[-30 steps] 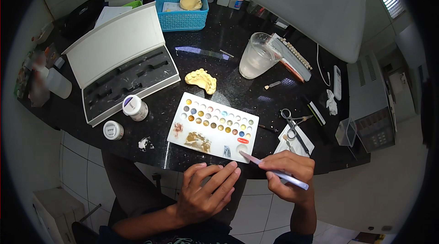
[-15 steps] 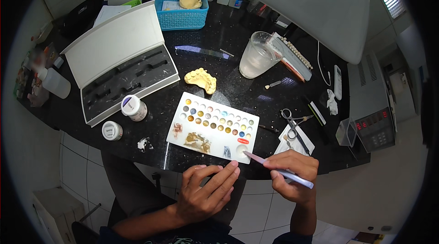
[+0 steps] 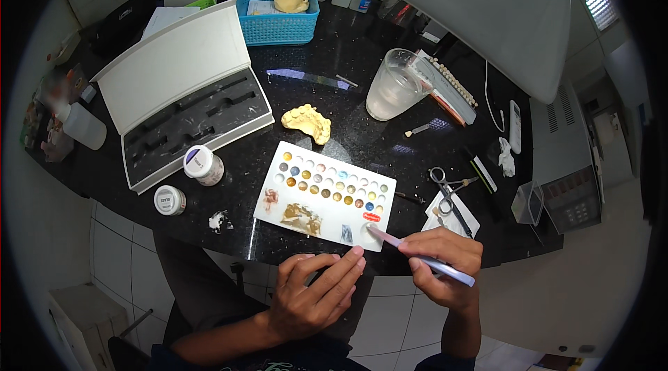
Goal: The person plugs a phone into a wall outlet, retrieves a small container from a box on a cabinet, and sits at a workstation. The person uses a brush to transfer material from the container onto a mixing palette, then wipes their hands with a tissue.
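My right hand (image 3: 445,259) grips a slim brush (image 3: 435,268) with a lilac handle, pinched between thumb and fingers like a pen. Its tip rests in or just over the round shallow well at the near right corner of a white palette (image 3: 323,212). Rows of small wells with colours cover the palette's far part; brown and reddish smears mark its near left part. My left hand (image 3: 316,296) holds nothing, its fingers stretched out and the index fingertip at the palette's near edge. Whether that fingertip touches the edge I cannot tell.
Behind the palette lie a yellowish dental cast (image 3: 306,124) and a glass of cloudy water (image 3: 396,85). Two white-lidded jars (image 3: 203,166) and an open white case (image 3: 174,85) stand left. Scissor-like forceps (image 3: 445,186) lie right on white paper, below a large grey panel (image 3: 480,9).
The brush tip has shifted slightly left and up within the palette's round well. My left hand keeps its place. The whole view has moved slightly.
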Demonstrator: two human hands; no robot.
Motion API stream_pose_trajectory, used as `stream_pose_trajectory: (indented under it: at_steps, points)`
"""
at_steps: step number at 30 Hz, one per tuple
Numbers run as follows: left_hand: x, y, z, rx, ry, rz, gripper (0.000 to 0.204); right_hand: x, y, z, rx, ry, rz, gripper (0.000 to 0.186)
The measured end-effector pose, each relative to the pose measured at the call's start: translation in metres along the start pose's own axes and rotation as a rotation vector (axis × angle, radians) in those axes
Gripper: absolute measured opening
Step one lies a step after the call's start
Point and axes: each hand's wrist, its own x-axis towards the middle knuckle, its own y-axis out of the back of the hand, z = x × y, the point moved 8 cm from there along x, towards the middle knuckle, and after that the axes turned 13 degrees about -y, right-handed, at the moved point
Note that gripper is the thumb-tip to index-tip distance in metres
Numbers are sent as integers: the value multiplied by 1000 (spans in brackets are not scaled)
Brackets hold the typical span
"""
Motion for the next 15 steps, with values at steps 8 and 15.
stream_pose_trajectory:
  at_steps: [8, 15]
  points:
    - [-1, -1, -1, -2, 2, 7, 37, 0, -6, -6, -34, 45, -57, 23]
    - [-1, 0, -1, 12, -1, 7, 36, -2, -6, -6, -42, 49, -58, 24]
